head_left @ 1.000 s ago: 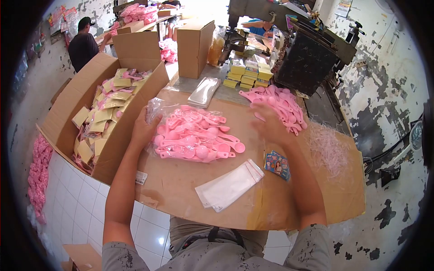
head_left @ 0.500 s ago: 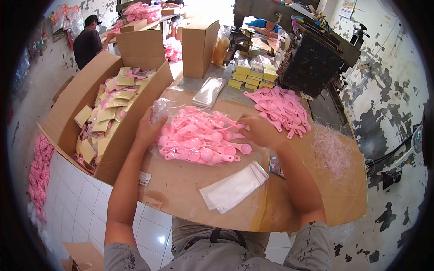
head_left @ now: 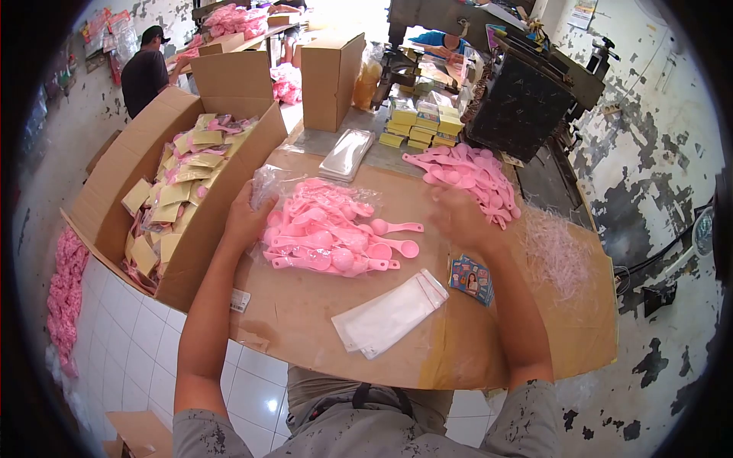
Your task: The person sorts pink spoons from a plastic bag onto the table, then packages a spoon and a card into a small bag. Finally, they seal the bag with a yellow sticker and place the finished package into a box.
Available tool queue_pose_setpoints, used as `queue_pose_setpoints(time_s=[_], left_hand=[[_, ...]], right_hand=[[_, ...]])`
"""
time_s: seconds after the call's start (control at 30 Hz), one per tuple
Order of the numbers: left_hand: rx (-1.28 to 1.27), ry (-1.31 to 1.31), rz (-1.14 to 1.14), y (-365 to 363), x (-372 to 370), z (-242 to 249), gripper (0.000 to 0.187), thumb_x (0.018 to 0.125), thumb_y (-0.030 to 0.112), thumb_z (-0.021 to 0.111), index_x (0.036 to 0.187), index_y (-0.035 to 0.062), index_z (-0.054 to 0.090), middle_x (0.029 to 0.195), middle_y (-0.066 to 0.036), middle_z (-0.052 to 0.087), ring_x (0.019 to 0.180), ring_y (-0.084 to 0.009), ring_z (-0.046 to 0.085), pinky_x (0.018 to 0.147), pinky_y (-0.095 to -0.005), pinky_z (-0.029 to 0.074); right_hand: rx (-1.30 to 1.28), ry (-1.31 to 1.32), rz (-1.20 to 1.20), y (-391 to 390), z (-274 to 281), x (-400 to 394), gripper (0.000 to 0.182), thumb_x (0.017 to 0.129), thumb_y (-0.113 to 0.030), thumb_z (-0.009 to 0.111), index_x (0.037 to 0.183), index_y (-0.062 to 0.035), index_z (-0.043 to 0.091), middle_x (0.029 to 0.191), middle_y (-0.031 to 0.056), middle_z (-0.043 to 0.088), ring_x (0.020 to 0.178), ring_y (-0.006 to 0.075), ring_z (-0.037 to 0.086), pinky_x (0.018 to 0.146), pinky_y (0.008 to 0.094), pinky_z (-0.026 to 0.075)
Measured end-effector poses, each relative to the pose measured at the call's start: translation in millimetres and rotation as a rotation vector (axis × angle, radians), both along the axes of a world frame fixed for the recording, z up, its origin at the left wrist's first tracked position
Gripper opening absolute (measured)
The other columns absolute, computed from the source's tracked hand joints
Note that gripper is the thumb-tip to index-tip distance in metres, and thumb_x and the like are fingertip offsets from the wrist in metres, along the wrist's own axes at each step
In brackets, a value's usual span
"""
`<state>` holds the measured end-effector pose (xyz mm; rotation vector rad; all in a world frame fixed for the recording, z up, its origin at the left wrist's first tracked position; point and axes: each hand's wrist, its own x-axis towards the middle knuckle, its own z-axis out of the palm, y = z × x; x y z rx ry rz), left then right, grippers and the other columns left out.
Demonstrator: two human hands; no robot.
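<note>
My left hand [head_left: 248,220] grips the crumpled edge of a clear plastic bag [head_left: 269,182] at the left side of a heap of pink measuring spoons [head_left: 324,229]. Part of the bag's film lies over and around that heap. My right hand [head_left: 460,217], blurred by motion, is to the right of the heap, at the near edge of a second pile of pink measuring spoons [head_left: 477,177]. Its fingertips are smeared. Nearer my body lies a stack of white-clear plastic sleeves [head_left: 391,314], with printed cards [head_left: 471,279] to its right.
A cardboard box [head_left: 229,202] full of packed pink items with cream cards stands left. Behind are more clear sleeves [head_left: 347,154], stacks of yellow-edged cards [head_left: 420,122], a tall carton [head_left: 330,84] and a dark machine [head_left: 519,95]. Plastic shreds [head_left: 561,256] lie right. Another person [head_left: 145,76] works at back left.
My right hand has left the near heap and moved right and up to the second pile. Spoons at the heap's right edge now lie loose. My left hand stays on the bag.
</note>
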<state>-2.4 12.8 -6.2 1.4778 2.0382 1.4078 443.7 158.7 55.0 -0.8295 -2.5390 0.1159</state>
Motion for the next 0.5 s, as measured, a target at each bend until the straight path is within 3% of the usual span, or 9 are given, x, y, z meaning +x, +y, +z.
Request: queue_pose_setpoints(time_s=[0.07, 0.17, 0.27, 0.37, 0.47, 0.5], left_hand=[[0.004, -0.012, -0.009, 0, 1, 0, 0.087, 0.092, 0.04, 0.078, 0.146, -0.018, 0.044, 0.144, -0.035, 0.056, 0.136, -0.0377, 0.057, 0.113, -0.0395, 0.045], [0.004, -0.031, -0.031, -3, 3, 6, 0.086, 0.092, 0.039, 0.078, 0.146, -0.0178, 0.044, 0.143, -0.035, 0.057, 0.135, -0.0366, 0.058, 0.112, -0.0392, 0.045], [0.003, -0.026, -0.025, -1, 0, 1, 0.086, 0.092, 0.039, 0.078, 0.146, -0.0178, 0.044, 0.143, -0.035, 0.057, 0.135, -0.0361, 0.058, 0.112, -0.0391, 0.046], [-0.007, -0.025, -0.017, -3, 3, 5, 0.085, 0.092, 0.039, 0.078, 0.146, -0.0175, 0.045, 0.143, -0.035, 0.057, 0.134, -0.0367, 0.058, 0.112, -0.0394, 0.046], [-0.002, -0.008, -0.018, -3, 2, 5, 0.084, 0.092, 0.039, 0.078, 0.146, -0.0172, 0.046, 0.143, -0.035, 0.057, 0.135, -0.0378, 0.058, 0.112, -0.0398, 0.045], [0.001, 0.001, -0.02, -3, 2, 4, 0.084, 0.092, 0.039, 0.078, 0.145, -0.0171, 0.046, 0.143, -0.035, 0.057, 0.135, -0.0381, 0.058, 0.112, -0.04, 0.045]], right_hand=[[-0.364, -0.1, 0.169, -36, 12, -24, 0.043, 0.093, -0.017, 0.072, 0.134, -0.0063, 0.065, 0.136, 0.0129, 0.06, 0.126, 0.0345, 0.058, 0.112, 0.0437, 0.045], [-0.265, -0.143, 0.179, -47, -4, -32, 0.041, 0.094, -0.015, 0.07, 0.133, -0.008, 0.064, 0.131, 0.0113, 0.061, 0.127, 0.031, 0.056, 0.107, 0.0408, 0.046], [-0.354, -0.211, 0.013, -43, -7, -32, 0.036, 0.096, -0.013, 0.065, 0.132, -0.0077, 0.064, 0.126, 0.0126, 0.062, 0.126, 0.0314, 0.057, 0.105, 0.0414, 0.047], [-0.311, -0.334, 0.003, -37, 0, -24, 0.037, 0.096, -0.01, 0.063, 0.133, -0.0066, 0.061, 0.134, 0.014, 0.058, 0.126, 0.0345, 0.056, 0.104, 0.0455, 0.046], [-0.467, -0.264, -0.15, -15, 12, -3, 0.034, 0.096, -0.01, 0.062, 0.13, -0.0063, 0.065, 0.127, 0.0156, 0.062, 0.119, 0.0348, 0.06, 0.1, 0.0442, 0.048], [-0.312, -0.219, -0.166, 0, 17, 9, 0.033, 0.096, -0.011, 0.063, 0.128, -0.0057, 0.065, 0.126, 0.0164, 0.064, 0.116, 0.0357, 0.062, 0.099, 0.0443, 0.049]])
